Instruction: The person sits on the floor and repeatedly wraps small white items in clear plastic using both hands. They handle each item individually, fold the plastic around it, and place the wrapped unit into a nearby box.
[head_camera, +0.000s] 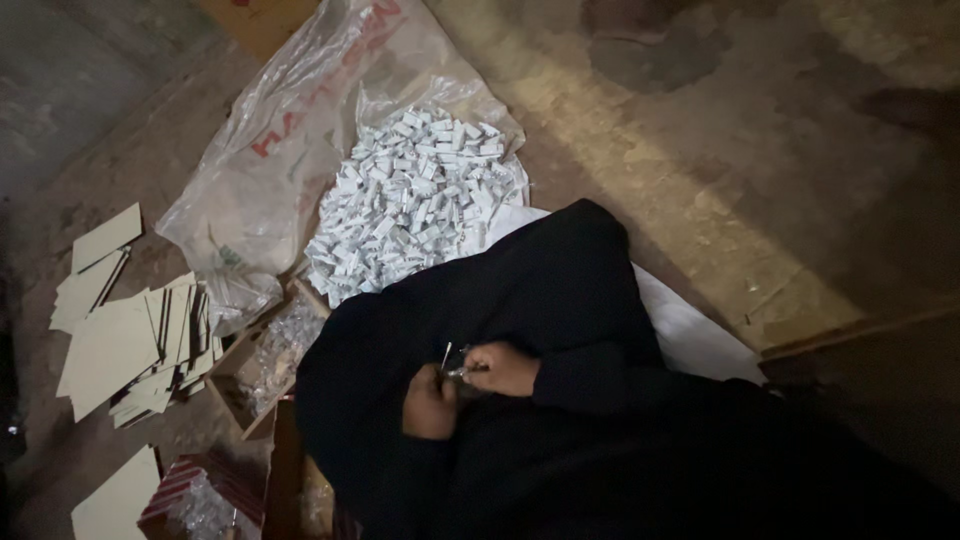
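Observation:
My left hand (430, 403) and my right hand (502, 367) meet over my lap, which is draped in black cloth (560, 290). Both hands pinch a small shiny metal piece (453, 368) with a thin pin sticking up between them. The piece is too small and dim to tell its exact shape. A large heap of small white packets (415, 195) lies on the floor beyond my knees, spilling from a clear plastic bag (290, 130).
Flat beige cardboard sheets (130, 345) lie stacked at the left. A brown cardboard box (240, 372) holds small clear-wrapped pieces beside my knee. A red-striped box (185, 485) sits at the bottom left. Bare stained floor (720, 130) spreads to the right.

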